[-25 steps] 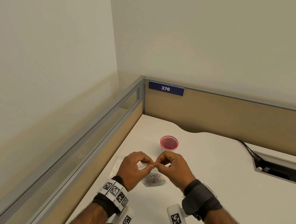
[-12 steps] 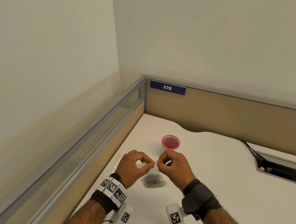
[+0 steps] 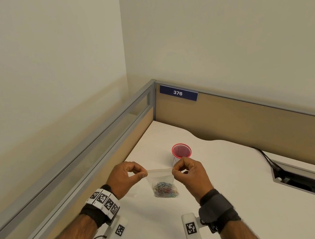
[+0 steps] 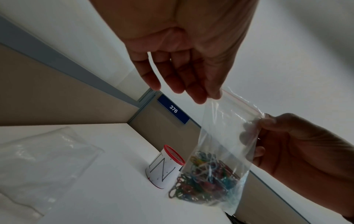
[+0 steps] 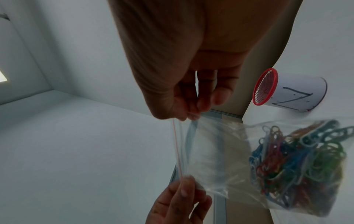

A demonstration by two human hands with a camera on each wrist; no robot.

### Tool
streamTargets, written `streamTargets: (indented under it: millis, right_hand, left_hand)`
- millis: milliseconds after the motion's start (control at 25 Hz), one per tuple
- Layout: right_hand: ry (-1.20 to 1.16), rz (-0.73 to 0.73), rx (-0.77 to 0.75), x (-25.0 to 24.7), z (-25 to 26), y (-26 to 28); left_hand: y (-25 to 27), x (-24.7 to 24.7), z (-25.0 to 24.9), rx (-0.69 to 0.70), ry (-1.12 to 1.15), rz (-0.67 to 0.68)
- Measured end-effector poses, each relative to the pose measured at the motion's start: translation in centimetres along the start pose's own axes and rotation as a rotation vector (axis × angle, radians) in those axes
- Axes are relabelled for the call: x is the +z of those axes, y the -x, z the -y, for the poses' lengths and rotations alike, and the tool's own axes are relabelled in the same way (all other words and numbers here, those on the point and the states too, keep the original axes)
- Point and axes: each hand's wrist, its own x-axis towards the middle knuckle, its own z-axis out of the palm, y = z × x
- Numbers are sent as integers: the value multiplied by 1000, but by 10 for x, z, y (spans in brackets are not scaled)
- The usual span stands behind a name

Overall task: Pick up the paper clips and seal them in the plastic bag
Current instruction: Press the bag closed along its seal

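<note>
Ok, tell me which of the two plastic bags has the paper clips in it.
The bag pinched by its top corners between left hand and right hand, holding coloured paper clips. The other bag lies flat on the desk.

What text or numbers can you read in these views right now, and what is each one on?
"376": white digits on the blue plate fixed to the partition's corner.
"Z" or "N", cannot tell which: hand-drawn mark on the white paper round the red-rimmed mesh cup.
The wrist tags carry only black-and-white square patterns, no words.
</note>
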Motion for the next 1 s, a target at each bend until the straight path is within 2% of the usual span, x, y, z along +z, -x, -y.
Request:
streamTargets:
  millis: [160, 320, 560, 800, 1000]
  right_hand:
    - [-10, 9, 17, -2, -5, -1]
    - [42, 7, -10, -2, -8, -3]
    - [248, 148, -55, 15, 1, -6]
    - [197, 119, -84, 24, 6, -9]
    - [223, 115, -86, 22, 5, -11]
  left_hand:
    - [0, 4, -1, -16, 21, 12]
    - [0, 14, -9, -24, 207, 13]
    - [-1, 19, -20, -27, 305, 50]
    - [0, 12, -16, -100, 474, 11]
    - [-1, 16, -16, -153, 524, -26]
